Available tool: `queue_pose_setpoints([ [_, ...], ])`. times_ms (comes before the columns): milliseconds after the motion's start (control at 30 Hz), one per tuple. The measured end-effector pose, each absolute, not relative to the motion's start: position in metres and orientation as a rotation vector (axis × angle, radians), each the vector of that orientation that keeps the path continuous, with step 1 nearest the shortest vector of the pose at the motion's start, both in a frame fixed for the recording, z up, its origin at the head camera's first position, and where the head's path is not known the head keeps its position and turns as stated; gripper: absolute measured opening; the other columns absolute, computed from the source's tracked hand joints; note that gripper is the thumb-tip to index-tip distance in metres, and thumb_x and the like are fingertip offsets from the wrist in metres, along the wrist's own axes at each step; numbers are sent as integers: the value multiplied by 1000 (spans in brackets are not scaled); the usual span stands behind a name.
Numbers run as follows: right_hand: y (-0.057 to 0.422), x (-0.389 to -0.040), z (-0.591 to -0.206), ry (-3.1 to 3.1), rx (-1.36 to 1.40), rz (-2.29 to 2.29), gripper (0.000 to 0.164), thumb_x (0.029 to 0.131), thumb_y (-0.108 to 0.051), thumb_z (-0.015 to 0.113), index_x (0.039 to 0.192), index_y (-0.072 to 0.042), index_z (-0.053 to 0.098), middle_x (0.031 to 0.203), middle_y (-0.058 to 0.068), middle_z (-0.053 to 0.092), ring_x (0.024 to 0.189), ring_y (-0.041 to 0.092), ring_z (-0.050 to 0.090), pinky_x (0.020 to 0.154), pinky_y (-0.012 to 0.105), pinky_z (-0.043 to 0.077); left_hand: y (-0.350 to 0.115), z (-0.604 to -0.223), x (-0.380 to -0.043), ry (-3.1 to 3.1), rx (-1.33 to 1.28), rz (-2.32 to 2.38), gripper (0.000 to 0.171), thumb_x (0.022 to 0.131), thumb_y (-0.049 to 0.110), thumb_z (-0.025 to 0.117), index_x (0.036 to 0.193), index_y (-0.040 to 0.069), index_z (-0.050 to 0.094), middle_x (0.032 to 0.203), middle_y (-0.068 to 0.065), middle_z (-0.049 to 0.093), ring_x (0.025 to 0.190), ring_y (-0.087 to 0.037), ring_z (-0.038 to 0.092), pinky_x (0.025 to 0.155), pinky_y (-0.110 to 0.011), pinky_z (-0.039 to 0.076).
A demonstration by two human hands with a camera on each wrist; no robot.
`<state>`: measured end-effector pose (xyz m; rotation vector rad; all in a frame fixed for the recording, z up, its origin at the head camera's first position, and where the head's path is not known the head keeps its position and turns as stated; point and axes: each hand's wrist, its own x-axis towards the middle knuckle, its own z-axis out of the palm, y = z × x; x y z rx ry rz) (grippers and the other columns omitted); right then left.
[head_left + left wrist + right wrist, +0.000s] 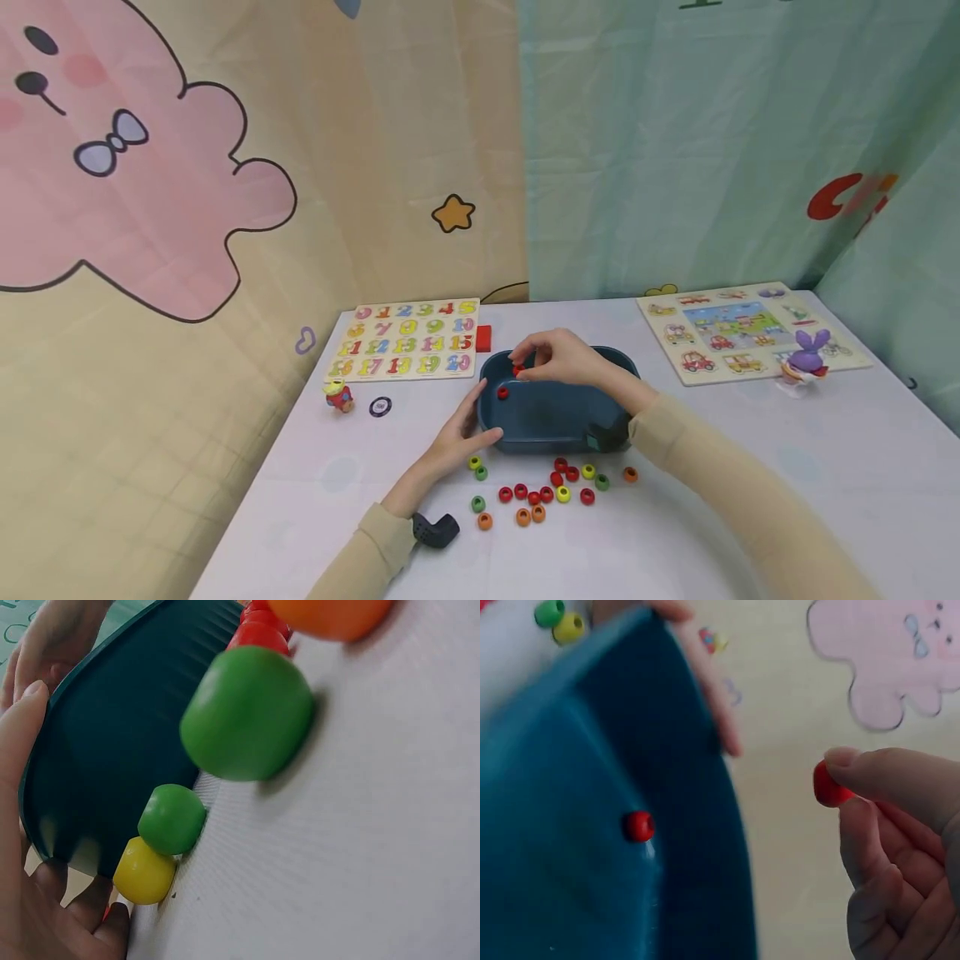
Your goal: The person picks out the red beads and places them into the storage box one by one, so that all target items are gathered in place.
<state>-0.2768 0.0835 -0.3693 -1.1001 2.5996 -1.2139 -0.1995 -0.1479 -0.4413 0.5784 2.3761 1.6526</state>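
Observation:
A dark teal plastic basin point(555, 447) stands on the table. My left hand point(452, 440) holds its near left corner, with the thumb at the rim and the other fingers along the outer wall. Over the far left part of the basin, my right hand point(562, 360) pinches a red bead point(829, 786) between thumb and index finger. Another red bead point(639, 826) lies inside on the basin's floor. In front of the basin are scattered several loose beads: red beads point(521, 492), green beads point(247, 712), yellow beads point(145, 871) and orange beads point(522, 517).
Behind the basin on the left lies a number puzzle board point(408, 340) with a red block point(483, 338) beside it. A small figurine point(339, 396) and a round disc point(380, 407) sit left. At right are a picture puzzle board point(738, 329) and a purple bunny toy point(807, 357).

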Motion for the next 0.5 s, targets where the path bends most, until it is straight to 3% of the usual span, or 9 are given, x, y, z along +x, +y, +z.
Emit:
queue_pose_setpoints([
  [200, 66, -309, -398, 2530, -985, -1114, 26, 75, -18, 72, 98, -8, 66, 83, -2, 63, 61, 13, 55, 60, 25, 50, -148, -442, -201, 2388, 589, 1632, 76, 85, 25, 60, 144, 24, 12, 148, -5, 10, 132, -26, 16, 103, -43, 24],
  [500, 57, -325, -423, 2535, -928, -995, 22, 72, -13, 74, 93, -10, 67, 80, -3, 64, 72, 10, 58, 69, 24, 51, -150, -443, -200, 2380, 613, 1638, 76, 85, 29, 60, 144, 22, 12, 148, -5, 9, 132, -24, 16, 103, -41, 23],
])
